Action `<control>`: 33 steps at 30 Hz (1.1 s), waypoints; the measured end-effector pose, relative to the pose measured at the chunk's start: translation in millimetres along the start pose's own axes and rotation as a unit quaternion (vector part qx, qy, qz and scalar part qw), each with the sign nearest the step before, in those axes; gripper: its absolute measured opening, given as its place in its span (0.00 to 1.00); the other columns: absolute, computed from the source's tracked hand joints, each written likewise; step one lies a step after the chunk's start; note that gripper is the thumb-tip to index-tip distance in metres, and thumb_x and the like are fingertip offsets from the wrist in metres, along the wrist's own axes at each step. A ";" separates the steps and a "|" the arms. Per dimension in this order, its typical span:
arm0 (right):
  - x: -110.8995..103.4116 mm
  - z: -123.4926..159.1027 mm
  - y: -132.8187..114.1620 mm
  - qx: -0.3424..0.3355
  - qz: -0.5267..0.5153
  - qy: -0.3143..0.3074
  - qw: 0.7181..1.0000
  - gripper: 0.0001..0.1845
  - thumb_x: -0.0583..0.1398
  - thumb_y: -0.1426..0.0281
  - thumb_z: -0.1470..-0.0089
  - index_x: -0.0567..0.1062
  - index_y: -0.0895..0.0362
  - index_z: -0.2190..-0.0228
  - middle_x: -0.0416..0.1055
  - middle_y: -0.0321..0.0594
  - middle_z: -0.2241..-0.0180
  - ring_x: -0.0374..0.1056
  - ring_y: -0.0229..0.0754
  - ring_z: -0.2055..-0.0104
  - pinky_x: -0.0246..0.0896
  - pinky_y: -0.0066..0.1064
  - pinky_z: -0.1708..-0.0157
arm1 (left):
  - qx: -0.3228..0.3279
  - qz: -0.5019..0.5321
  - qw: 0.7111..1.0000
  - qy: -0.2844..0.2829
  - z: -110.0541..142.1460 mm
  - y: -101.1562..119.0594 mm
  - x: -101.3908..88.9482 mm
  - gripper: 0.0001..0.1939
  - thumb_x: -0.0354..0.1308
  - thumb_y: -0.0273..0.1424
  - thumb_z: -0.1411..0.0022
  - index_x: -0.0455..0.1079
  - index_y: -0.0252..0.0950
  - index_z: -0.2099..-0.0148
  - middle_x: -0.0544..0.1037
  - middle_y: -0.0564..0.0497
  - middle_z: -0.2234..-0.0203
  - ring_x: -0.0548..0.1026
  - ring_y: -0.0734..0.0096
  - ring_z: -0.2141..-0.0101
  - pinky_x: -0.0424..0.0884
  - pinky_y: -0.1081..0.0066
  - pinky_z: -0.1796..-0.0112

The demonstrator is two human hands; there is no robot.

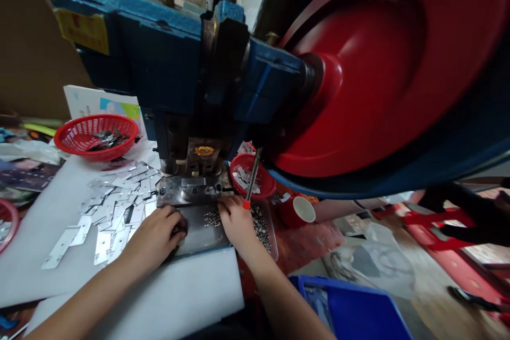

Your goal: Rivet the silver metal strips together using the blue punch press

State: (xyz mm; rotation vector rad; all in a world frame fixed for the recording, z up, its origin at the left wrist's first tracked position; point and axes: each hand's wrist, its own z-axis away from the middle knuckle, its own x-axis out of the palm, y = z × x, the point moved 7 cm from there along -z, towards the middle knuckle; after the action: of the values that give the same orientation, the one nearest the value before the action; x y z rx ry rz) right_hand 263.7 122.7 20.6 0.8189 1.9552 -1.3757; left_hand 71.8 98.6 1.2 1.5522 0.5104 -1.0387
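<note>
My left hand (pixel 159 231) is at the left edge of a flat metal plate (pixel 199 241), its fingers curled and closed; what they hold, if anything, is hidden. To the plate's right, my right hand (pixel 238 223) has bent fingers pressed together beside a heap of tiny metal parts (pixel 212 219); anything in them is too small to make out. Just beyond both hands sits the metal die (pixel 191 189) of a blue press (pixel 159 53), below its punch block (pixel 203 154). Many flat silvery metal pieces (pixel 119 207) lie scattered to the left of my left hand.
A red basket (pixel 67 138) with metal pieces stands back left, another red basket (pixel 265 183) behind my right hand. A clear tray (pixel 273 239) of small parts is beside my right wrist. The lever with a red tip (pixel 247 204), red flywheel (pixel 378 64) and blue bin (pixel 358 308) are right.
</note>
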 end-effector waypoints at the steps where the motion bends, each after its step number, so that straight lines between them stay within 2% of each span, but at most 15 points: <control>1: 0.5 -1.7 0.0 -0.004 0.022 -0.001 1.000 0.10 0.56 0.74 0.44 0.76 0.53 0.62 0.73 0.41 0.61 0.66 0.45 0.56 0.59 0.36 0.53 | -0.011 0.011 1.000 -0.004 -0.1 -1.3 -0.3 0.09 0.52 0.36 0.42 0.72 0.41 0.65 0.74 0.48 0.67 0.71 0.61 0.64 0.64 0.65 0.63; 6: 5.7 -6.0 1.4 -0.024 0.099 -0.014 0.995 0.11 0.57 0.73 0.44 0.76 0.52 0.60 0.73 0.41 0.60 0.65 0.46 0.56 0.58 0.37 0.52 | -0.053 0.034 0.998 0.001 4.2 -11.0 -0.2 0.14 0.49 0.39 0.39 0.71 0.45 0.54 0.78 0.48 0.59 0.74 0.57 0.59 0.66 0.63 0.60; 9: 7.0 -5.6 3.0 -0.024 0.114 -0.013 0.993 0.09 0.58 0.73 0.44 0.77 0.52 0.63 0.73 0.42 0.60 0.65 0.46 0.56 0.59 0.37 0.53 | -0.063 0.039 0.997 0.012 6.6 -15.3 -1.6 0.15 0.48 0.42 0.38 0.72 0.45 0.56 0.78 0.48 0.60 0.74 0.57 0.60 0.66 0.62 0.60; 11: 7.2 -5.6 4.0 -0.020 0.117 -0.012 0.993 0.08 0.58 0.72 0.44 0.77 0.52 0.63 0.72 0.42 0.61 0.65 0.46 0.56 0.59 0.37 0.53 | -0.042 0.049 0.997 0.044 7.1 -13.6 -7.0 0.14 0.49 0.42 0.38 0.73 0.44 0.60 0.77 0.49 0.59 0.73 0.58 0.58 0.66 0.61 0.57; 13: 7.8 -5.8 4.4 -0.020 0.116 -0.012 0.993 0.08 0.58 0.72 0.44 0.77 0.52 0.63 0.72 0.41 0.61 0.65 0.45 0.56 0.58 0.37 0.53 | -0.016 0.056 0.995 0.078 7.6 -10.8 -12.5 0.13 0.50 0.41 0.39 0.74 0.43 0.62 0.76 0.49 0.58 0.72 0.58 0.55 0.65 0.61 0.54; 15: 8.8 -6.0 5.3 -0.021 0.111 -0.011 0.993 0.08 0.59 0.72 0.44 0.77 0.52 0.63 0.72 0.41 0.61 0.65 0.45 0.56 0.58 0.36 0.52 | -0.020 0.065 0.994 0.086 8.1 -12.1 -13.4 0.13 0.50 0.42 0.39 0.73 0.42 0.63 0.77 0.49 0.60 0.73 0.59 0.56 0.66 0.61 0.55; 18: 9.3 -5.7 9.6 -0.018 0.092 0.001 0.996 0.07 0.58 0.74 0.44 0.77 0.53 0.66 0.72 0.40 0.62 0.65 0.44 0.57 0.58 0.36 0.53 | -0.047 0.088 0.991 0.089 9.9 -17.8 -11.7 0.15 0.50 0.42 0.39 0.72 0.42 0.57 0.77 0.47 0.60 0.74 0.58 0.58 0.68 0.62 0.56; 20: 7.5 -5.7 12.9 -0.012 0.061 0.020 0.998 0.07 0.57 0.75 0.44 0.76 0.55 0.67 0.72 0.41 0.63 0.66 0.44 0.58 0.59 0.35 0.54 | -0.046 0.106 0.987 0.116 11.7 -19.0 -13.8 0.17 0.50 0.41 0.39 0.71 0.43 0.52 0.76 0.46 0.57 0.74 0.58 0.56 0.69 0.62 0.56; 22: 3.5 -7.7 13.7 -0.005 0.023 0.047 0.999 0.08 0.55 0.75 0.43 0.75 0.55 0.67 0.72 0.41 0.65 0.66 0.43 0.60 0.60 0.35 0.56 | -0.038 0.125 0.981 0.142 13.0 -18.5 -16.5 0.17 0.50 0.41 0.39 0.71 0.44 0.51 0.76 0.48 0.57 0.74 0.59 0.55 0.69 0.63 0.55; 25: -1.7 -18.4 2.8 -0.022 -0.026 0.084 0.996 0.08 0.55 0.75 0.44 0.73 0.56 0.68 0.71 0.41 0.67 0.66 0.43 0.61 0.61 0.34 0.58 | -0.090 0.181 0.968 0.149 13.0 -23.2 -16.7 0.16 0.52 0.44 0.41 0.73 0.43 0.57 0.78 0.50 0.61 0.75 0.61 0.59 0.72 0.64 0.60; 27: 0.3 -31.5 -12.6 -0.051 -0.037 0.086 0.994 0.07 0.56 0.75 0.45 0.74 0.56 0.69 0.70 0.41 0.67 0.65 0.43 0.61 0.60 0.34 0.58 | -0.155 0.242 0.948 0.137 12.9 -29.0 -14.0 0.17 0.54 0.47 0.44 0.72 0.41 0.60 0.78 0.50 0.67 0.76 0.63 0.67 0.72 0.67 0.69; 30: 10.1 -54.4 -35.3 -0.073 -0.018 0.074 0.994 0.05 0.59 0.74 0.47 0.76 0.55 0.69 0.70 0.40 0.66 0.65 0.43 0.60 0.59 0.33 0.57 | -0.220 0.333 0.909 0.119 13.0 -34.3 -11.1 0.23 0.56 0.50 0.47 0.71 0.39 0.57 0.76 0.52 0.75 0.71 0.69 0.80 0.65 0.72 0.82; 33: 22.0 -70.0 -50.2 -0.079 0.024 0.051 0.995 0.05 0.61 0.73 0.48 0.78 0.54 0.69 0.71 0.40 0.65 0.64 0.43 0.60 0.58 0.34 0.57 | -0.227 0.363 0.894 0.132 12.0 -37.4 -17.7 0.25 0.59 0.50 0.50 0.71 0.38 0.55 0.78 0.52 0.73 0.73 0.68 0.76 0.67 0.72 0.80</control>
State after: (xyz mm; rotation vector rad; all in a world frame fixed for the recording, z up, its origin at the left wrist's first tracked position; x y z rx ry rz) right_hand 202.5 178.9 52.2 0.8706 2.0776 -1.1545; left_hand 29.2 101.0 -4.5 1.2908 0.2791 -0.1135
